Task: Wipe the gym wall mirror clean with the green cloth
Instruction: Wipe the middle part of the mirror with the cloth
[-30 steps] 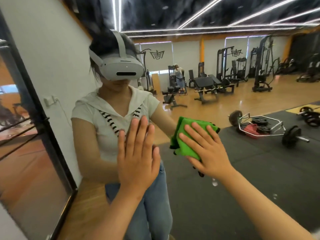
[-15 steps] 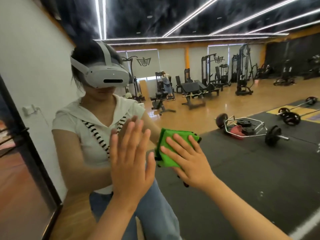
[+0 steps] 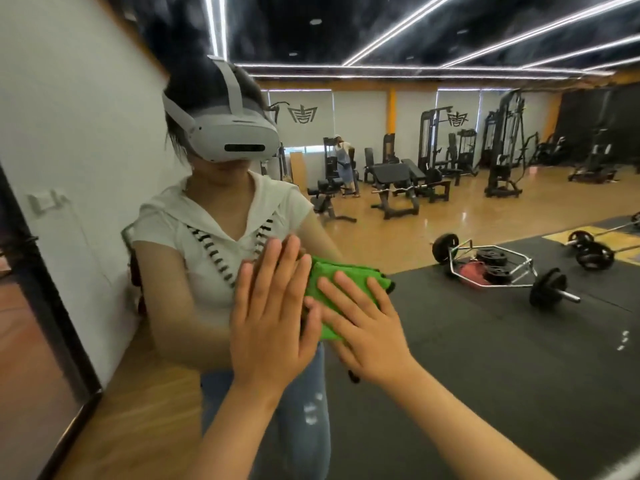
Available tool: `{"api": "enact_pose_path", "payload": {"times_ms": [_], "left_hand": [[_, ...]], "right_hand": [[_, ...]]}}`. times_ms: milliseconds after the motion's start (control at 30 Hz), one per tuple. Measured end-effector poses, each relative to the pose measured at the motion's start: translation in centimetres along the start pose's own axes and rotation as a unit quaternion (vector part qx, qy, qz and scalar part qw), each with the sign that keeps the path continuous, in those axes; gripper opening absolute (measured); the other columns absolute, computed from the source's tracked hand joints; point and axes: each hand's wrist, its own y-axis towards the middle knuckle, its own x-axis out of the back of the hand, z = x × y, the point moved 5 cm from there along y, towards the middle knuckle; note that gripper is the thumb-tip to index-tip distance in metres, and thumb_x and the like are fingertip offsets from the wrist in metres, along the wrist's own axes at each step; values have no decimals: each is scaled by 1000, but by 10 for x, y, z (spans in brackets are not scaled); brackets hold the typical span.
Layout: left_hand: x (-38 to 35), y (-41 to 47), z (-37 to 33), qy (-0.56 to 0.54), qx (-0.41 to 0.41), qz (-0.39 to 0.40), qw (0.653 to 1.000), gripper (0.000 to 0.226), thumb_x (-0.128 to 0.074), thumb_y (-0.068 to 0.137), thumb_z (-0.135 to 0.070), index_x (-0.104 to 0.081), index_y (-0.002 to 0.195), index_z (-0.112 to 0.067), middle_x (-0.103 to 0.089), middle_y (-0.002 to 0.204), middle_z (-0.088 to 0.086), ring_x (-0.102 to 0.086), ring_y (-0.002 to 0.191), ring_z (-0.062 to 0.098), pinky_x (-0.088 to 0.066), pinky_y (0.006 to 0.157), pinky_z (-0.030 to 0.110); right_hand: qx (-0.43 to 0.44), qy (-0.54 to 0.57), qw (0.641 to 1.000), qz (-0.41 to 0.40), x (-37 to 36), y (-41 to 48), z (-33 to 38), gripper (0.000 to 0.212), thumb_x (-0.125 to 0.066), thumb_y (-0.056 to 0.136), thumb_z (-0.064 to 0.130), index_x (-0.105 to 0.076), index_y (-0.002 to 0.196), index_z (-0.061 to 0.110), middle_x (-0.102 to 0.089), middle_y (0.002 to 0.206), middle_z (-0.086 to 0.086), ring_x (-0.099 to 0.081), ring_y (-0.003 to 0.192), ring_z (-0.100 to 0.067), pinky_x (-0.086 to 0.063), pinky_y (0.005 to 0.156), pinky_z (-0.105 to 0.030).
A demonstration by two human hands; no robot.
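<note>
I stand close to the gym wall mirror, which fills nearly the whole frame. At centre, my right hand lies flat on the green cloth, fingers straight and spread, pressing it against the glass rather than gripping it. I judge the spread palm is there to put even pressure across a wide patch of cloth, so each stroke covers more glass. Just beside it, to the left, my left hand is open and flat, holding nothing, palm towards the bare mirror. It looks like a brace to steady me as I lean in, though bare skin could leave prints.

The cloth is bright green, soft and nappy like microfibre, folded into a thick pad whose bunched, rounded edges show above my fingers. The mirror is hard, smooth and glossy, edged at lower left by a black frame. A few small pale marks sit near the right edge; they may be droplets or smears, too small to tell.

The reflection shows me in a white headset and a pale short-sleeved top. At upper right, dark steel weight machines stand on a shiny wooden floor. At right, a hexagonal metal bar loaded with black plates rests on matte black matting.
</note>
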Motion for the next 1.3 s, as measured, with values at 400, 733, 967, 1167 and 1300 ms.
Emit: {"api": "enact_pose_path", "payload": {"times_ms": [400, 733, 967, 1167, 1300], "left_hand": [[-7, -5, 2, 79, -23, -15, 996, 56, -36, 101, -28, -33, 152, -6, -17, 166, 3, -12, 155, 21, -9, 126, 43], [-6, -5, -2, 85, -21, -31, 996, 54, -40, 100, -24, -36, 150, -4, -30, 159, 10, -11, 155, 22, -10, 126, 44], [-7, -8, 0, 68, -31, -17, 997, 56, -38, 103, -27, -31, 154, -3, -18, 166, 8, -9, 155, 23, -8, 126, 44], [-9, -10, 0, 59, -31, -18, 998, 58, -38, 104, -28, -28, 156, -4, -12, 168, 7, -9, 155, 24, -10, 126, 46], [-9, -9, 0, 58, -31, -24, 998, 59, -40, 104, -27, -27, 157, -5, -10, 168, 7, -9, 156, 24, -9, 126, 46]], "right_hand": [[-103, 49, 993, -35, 4, 29, 1, 54, -33, 103, 33, -22, 156, 26, -15, 165, 8, -10, 154, -17, -3, 124, -42], [-403, 87, 899, -146, 31, 41, -79, 56, -32, 104, 32, -15, 157, 23, -15, 164, -2, 1, 153, -12, -1, 124, -46], [-63, -34, 997, 24, 19, -13, -52, 55, -33, 105, 39, -18, 158, 33, -4, 167, 10, -9, 154, -15, -5, 124, -39], [-472, 48, 870, -137, 40, 9, -122, 73, -27, 101, 61, -21, 158, 16, -12, 166, -5, -5, 154, -16, -4, 124, -42], [-374, 42, 919, -116, 25, 35, -69, 63, -32, 103, 46, -14, 158, 20, -8, 166, -2, 0, 154, -19, -5, 123, -50]]}}
